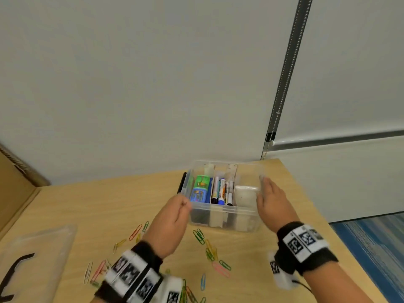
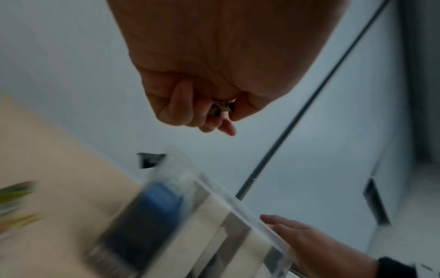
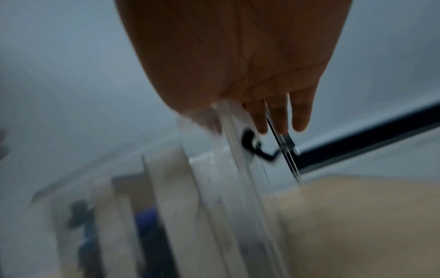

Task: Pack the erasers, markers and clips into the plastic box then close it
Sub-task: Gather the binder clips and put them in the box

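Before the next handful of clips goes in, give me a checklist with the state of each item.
1. Plastic box open on top: ok, no lid on it.
2. Box steadied: ok, right hand lies with straight fingers against its right wall.
3. Left hand loaded: ok, the left wrist view shows small metal pieces in its curled fingers; whether they are clips, cannot tell.
4. Erasers and markers packed: ok, both lie in the left and middle compartments.
5. Paper clips packed: not ok, many lie loose on the table.
6. Lid ready: ok, it lies on the table at left.
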`<action>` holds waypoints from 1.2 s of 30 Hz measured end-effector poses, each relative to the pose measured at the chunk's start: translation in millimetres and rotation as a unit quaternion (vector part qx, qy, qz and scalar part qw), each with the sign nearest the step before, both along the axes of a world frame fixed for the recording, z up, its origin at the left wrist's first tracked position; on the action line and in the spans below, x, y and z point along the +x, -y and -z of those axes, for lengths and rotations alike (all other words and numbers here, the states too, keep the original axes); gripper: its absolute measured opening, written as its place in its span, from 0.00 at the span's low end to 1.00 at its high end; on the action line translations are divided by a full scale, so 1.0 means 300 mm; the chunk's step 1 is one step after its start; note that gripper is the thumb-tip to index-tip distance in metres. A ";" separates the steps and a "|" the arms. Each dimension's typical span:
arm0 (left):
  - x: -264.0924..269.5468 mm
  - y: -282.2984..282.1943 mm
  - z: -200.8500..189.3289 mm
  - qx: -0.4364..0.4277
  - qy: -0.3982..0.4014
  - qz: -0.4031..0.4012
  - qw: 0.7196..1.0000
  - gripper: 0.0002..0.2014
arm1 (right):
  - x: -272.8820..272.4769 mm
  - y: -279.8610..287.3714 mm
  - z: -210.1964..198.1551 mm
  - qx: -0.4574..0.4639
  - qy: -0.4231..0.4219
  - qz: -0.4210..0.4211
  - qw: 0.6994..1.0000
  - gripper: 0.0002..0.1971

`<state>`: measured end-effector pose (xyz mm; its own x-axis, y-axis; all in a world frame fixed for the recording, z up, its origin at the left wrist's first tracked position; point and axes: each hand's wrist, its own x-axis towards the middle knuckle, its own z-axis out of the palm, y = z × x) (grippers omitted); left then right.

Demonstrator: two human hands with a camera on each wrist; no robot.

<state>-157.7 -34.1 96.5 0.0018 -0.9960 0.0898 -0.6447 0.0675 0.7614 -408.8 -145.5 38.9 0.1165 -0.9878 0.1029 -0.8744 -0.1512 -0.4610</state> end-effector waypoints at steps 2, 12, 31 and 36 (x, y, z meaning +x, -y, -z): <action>-0.107 0.112 -0.070 -0.036 0.057 0.026 0.997 0.12 | 0.006 -0.019 0.035 -0.028 0.049 0.004 0.998 0.28; -0.472 0.644 -0.049 0.107 0.306 0.116 0.939 0.14 | 0.015 -0.036 0.023 -0.016 0.042 0.015 0.999 0.31; -0.099 0.166 -0.130 -0.054 0.244 0.105 0.963 0.15 | 0.011 -0.036 0.024 -0.014 0.050 0.001 0.999 0.29; 0.134 -0.116 0.025 0.013 0.264 0.052 0.963 0.13 | 0.030 -0.054 0.013 -0.077 0.033 0.032 0.996 0.30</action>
